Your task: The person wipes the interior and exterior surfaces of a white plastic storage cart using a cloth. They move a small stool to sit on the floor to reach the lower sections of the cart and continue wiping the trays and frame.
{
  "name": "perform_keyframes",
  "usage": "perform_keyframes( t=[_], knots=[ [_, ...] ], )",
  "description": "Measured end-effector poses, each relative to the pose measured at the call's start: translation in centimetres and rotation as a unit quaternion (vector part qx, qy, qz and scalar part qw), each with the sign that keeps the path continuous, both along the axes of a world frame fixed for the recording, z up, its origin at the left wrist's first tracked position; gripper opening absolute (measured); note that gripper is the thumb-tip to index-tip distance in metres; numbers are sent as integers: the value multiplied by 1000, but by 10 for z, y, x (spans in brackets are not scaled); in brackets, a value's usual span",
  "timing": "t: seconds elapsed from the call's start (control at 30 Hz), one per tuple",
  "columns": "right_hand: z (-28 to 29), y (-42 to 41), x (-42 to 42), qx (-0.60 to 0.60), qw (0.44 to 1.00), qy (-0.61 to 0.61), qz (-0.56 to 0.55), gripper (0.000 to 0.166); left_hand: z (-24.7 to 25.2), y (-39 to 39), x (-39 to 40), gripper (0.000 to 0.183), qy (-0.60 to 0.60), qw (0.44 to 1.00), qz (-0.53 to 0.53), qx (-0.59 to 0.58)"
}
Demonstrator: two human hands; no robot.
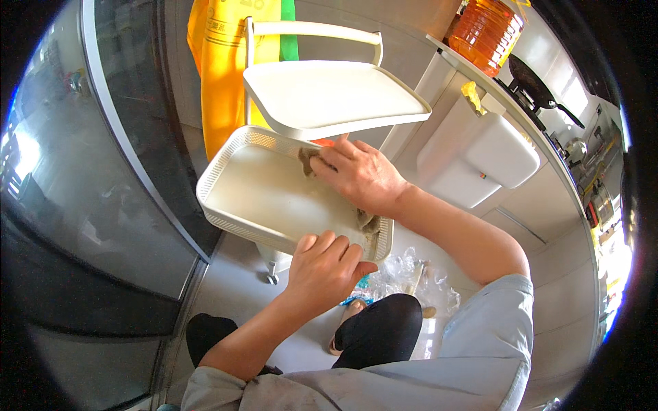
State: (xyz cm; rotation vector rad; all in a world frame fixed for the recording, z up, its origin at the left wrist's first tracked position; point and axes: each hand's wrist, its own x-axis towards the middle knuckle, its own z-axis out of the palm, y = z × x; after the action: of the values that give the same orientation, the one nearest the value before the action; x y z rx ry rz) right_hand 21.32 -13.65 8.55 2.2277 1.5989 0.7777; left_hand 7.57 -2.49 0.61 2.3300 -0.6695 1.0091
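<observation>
Before me stands a white cart with a flat top tray (334, 95) and a deeper basket tier (257, 190) with perforated walls below it. My right hand (360, 174) reaches into the basket at its far wall and holds a brown cloth (307, 160), part of which shows past the fingers. More brown cloth (367, 222) shows under the wrist, against the basket's right end. My left hand (329, 264) grips the near rim of the basket, its fingers curled over the edge. Faint dirt marks lie on the basket floor.
A yellow bag (226, 87) is behind the cart. Clear plastic bags (411, 277) lie on the floor by my foot. At right, a white bin (478, 154) hangs on the cabinet below a counter with an oil jug (486, 36) and a frying pan (532, 82). Glass door panels (103, 205) stand left.
</observation>
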Motion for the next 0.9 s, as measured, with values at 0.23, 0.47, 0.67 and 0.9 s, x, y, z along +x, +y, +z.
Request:
perform_keyframes(
  t=[0.23,0.47,0.67,0.9],
  knots=[
    [-22,-28,-2,-223,953,78,-190,40,-6,-13,8,32,-7,1000,18,-19],
    [14,-15,-9,-359,873,211,-253,56,-3,-13,4,32,-7,1000,13,-27],
    [1,4,-8,-430,856,182,-221,53,-3,-6,1,33,-3,1000,8,-28],
    [8,7,-23,-408,860,233,-199,39,-1,4,-7,34,3,1000,-2,-29]
  ],
)
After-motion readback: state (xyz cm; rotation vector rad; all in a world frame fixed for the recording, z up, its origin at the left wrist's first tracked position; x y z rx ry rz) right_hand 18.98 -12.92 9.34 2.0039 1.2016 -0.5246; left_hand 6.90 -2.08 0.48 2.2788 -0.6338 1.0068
